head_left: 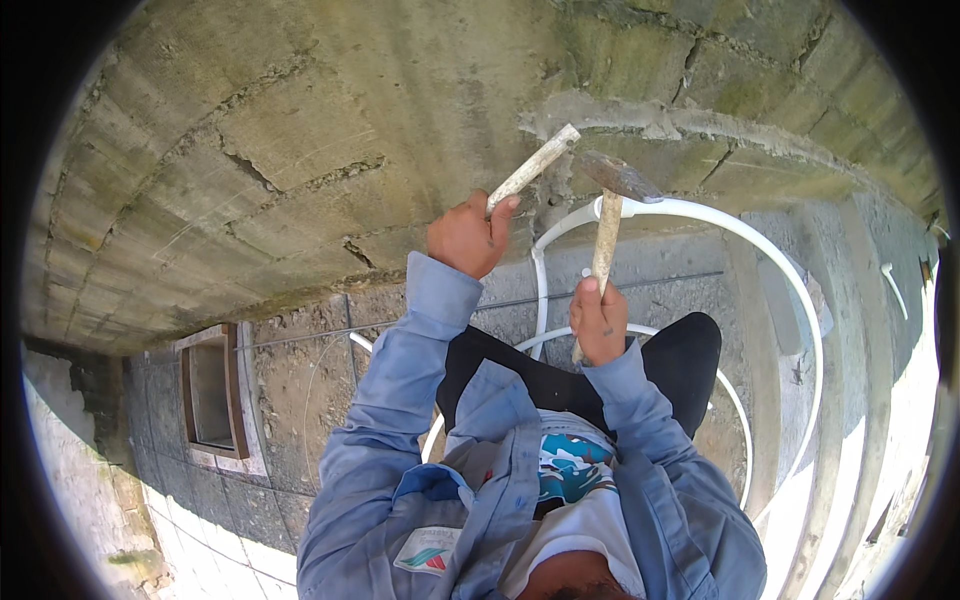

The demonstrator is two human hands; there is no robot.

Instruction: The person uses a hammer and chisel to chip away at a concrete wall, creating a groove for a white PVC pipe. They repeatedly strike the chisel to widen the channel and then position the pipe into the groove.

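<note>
My left hand (470, 235) is closed around a short, pale, worn stick (538, 166), whose far end points up and right toward the block wall; whether it is wood or metal I cannot tell. In my right hand (599, 322) is a hammer, gripped low on its light wooden handle (606, 240). The dark metal hammer head (622, 178) is raised just right of the stick's far end, apart from it. Behind the hammer, a white flexible pipe (745, 225) curves in a large loop.
A mossy concrete block wall (300, 150) with cracked joints stands in front. Thin steel rods (660, 284) cross the rough ground. A wooden-framed box opening (213, 390) lies at the left. Concrete steps (835, 400) are at the right.
</note>
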